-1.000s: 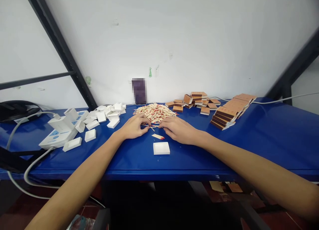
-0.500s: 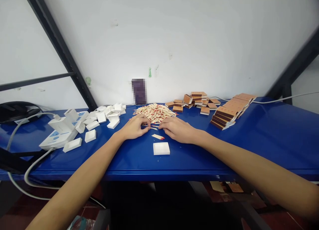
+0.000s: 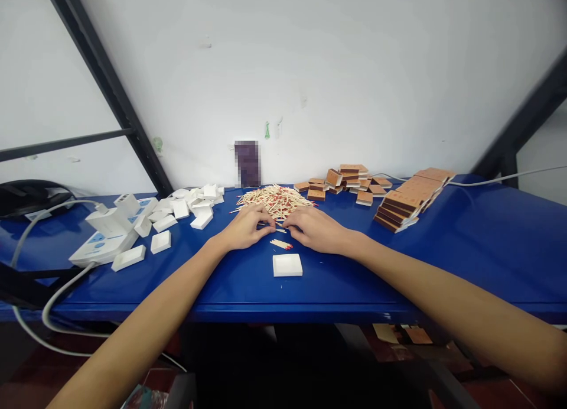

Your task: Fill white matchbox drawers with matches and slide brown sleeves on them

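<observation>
Desk (image 3: pixel 469 255) in blue bears a broad heap of red-tipped matches (image 3: pixel 280 198). Before it, the left hand (image 3: pixel 248 227) and right hand (image 3: pixel 316 229) are curled, slightly apart; I cannot tell whether either pinches a match. Nearer sits one white tray (image 3: pixel 287 272), with a small match bundle (image 3: pixel 280 244) between it and the hands.

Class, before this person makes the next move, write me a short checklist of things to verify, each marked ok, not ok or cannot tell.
1. White tray in front of the hands lies open side up: ok.
2. Small group of matches is inside that tray: not ok, it lies on the table just beyond it.
3. Red heads in that group sit together at one end: ok, at the right.
4. Match pile is close to both hands: ok.
5. Left hand grips a match: cannot tell, too small.
6. Right hand grips a match: cannot tell.
</observation>
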{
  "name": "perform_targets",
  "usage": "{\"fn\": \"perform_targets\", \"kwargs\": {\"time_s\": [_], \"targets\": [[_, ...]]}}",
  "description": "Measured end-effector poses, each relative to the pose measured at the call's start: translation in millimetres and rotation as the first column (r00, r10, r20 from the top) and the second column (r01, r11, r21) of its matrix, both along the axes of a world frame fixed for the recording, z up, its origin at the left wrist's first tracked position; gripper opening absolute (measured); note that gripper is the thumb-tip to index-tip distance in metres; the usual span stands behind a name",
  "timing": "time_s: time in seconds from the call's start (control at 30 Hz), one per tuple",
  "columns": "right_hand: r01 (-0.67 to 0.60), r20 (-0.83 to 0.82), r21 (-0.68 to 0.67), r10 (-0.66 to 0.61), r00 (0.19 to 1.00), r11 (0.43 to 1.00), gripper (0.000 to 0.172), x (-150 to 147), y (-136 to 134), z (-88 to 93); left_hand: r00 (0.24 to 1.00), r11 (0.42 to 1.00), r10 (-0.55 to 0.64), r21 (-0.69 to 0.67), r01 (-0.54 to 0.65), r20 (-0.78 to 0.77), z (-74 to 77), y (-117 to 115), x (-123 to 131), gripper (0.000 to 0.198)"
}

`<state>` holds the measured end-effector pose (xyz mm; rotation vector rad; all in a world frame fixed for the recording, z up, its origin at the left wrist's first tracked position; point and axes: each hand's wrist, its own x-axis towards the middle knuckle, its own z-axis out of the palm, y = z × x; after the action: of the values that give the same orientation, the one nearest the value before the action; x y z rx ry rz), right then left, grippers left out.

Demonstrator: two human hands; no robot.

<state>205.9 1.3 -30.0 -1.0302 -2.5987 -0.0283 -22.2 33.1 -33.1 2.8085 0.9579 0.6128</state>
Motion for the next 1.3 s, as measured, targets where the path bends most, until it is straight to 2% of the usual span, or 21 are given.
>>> {"fn": "perform_targets", "kwargs": {"time_s": [0.17, 0.3, 0.4, 0.5, 0.73, 1.1, 1.3], "targets": [[0.014, -0.009, 0.021, -0.014, 1.000, 1.000, 0.021, -2, -3, 0.5, 1.000, 0.999, 0.007, 0.047, -0.006, -0.020, 4.2, -5, 6, 0.022], [-0.093, 0.015, 0.045, 0.093, 0.996, 0.995, 0.030, 1, -1, 0.4, 0.994, 0.988, 0.098, 0.128, -0.092, -0.044, 11.0, -8, -3, 0.028], [-0.134, 0.030, 0.024, 0.133, 0.991, 0.991, 0.035, 2, 1, 0.7, 0.979, 0.969, 0.180, 0.189, -0.160, -0.096, 14.3, -7, -12, 0.023], [-0.129, 0.049, 0.004, 0.129, 0.990, 0.992, 0.036, 2, 1, 0.4, 0.967, 0.968, 0.197, 0.186, -0.166, -0.162, 15.3, -6, -15, 0.018], [-0.095, 0.086, -0.001, 0.095, 0.992, 0.995, 0.033, 4, 2, -1.8, 0.964, 0.978, 0.168, 0.159, -0.136, -0.208, 15.3, -7, -12, 0.016], [-0.095, 0.074, -0.020, 0.096, 0.993, 0.995, 0.027, 10, 4, 1.1, 0.992, 0.998, 0.011, 0.062, -0.004, -0.123, 14.0, -12, -3, 0.016], [-0.108, 0.055, 0.003, 0.108, 0.993, 0.994, 0.023, 10, 3, 2.7, 0.995, 0.994, 0.032, 0.105, -0.022, -0.093, 11.7, -12, -4, 0.016]]}}
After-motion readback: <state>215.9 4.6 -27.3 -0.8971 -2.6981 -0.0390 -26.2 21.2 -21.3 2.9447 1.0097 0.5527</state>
